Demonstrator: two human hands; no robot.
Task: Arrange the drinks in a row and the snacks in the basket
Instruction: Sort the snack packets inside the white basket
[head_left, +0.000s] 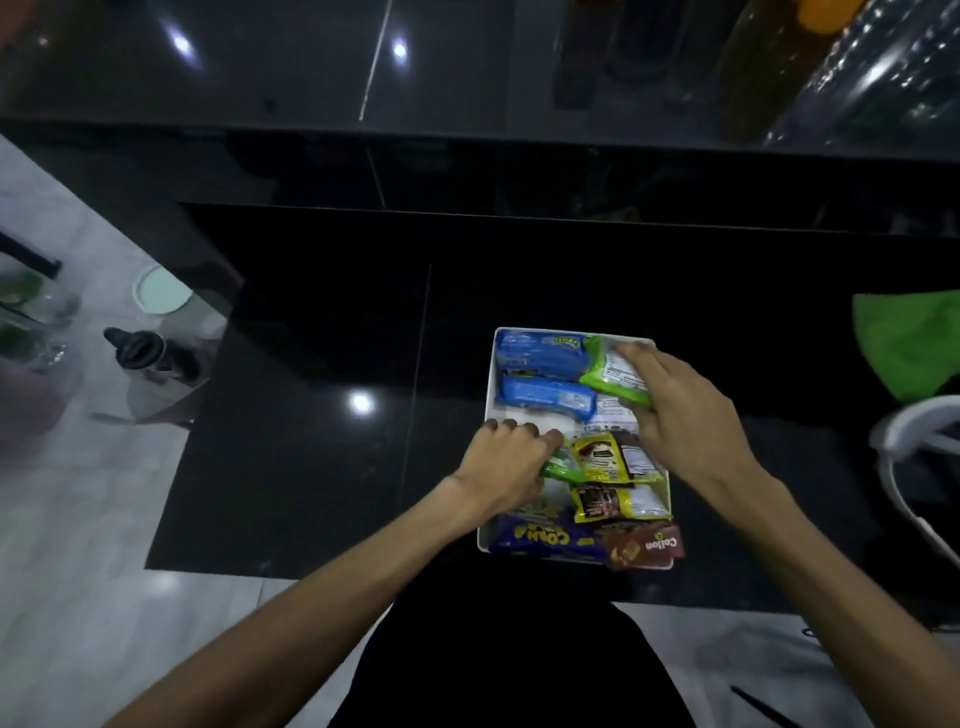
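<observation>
Black polished counter, glossy, with a raised ledge of like finish behind it. Light reflections show on both. Pale tiled floor at left. Green cloth at right edge; below it a white curved frame, possibly a chair.

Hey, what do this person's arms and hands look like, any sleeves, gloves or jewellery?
Both arms are bare as far as the picture's edge, with no sleeves in view. The left hand and the right hand are ungloved. I can make out no watch, bracelet or ring, though the picture is a little soft.
</observation>
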